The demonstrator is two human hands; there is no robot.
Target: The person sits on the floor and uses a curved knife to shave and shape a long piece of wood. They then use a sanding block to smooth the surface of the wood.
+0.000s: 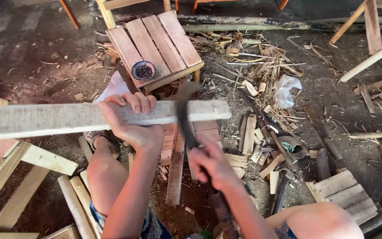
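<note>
Left hand [131, 121]: fingers curled over the top edge of a pale plank [67, 118], gripping it near the middle.
Right hand [211, 166]: clenched round the handle of a hammer [185, 116] (blurred), its head at the plank's far edge.
Plank: held level across the view, right end free above the floor.
Stool [155, 46]: just beyond the plank, a small bowl [143, 70] near its front edge.
Room: scraps crowd the right; bare ground lies far left.
</note>
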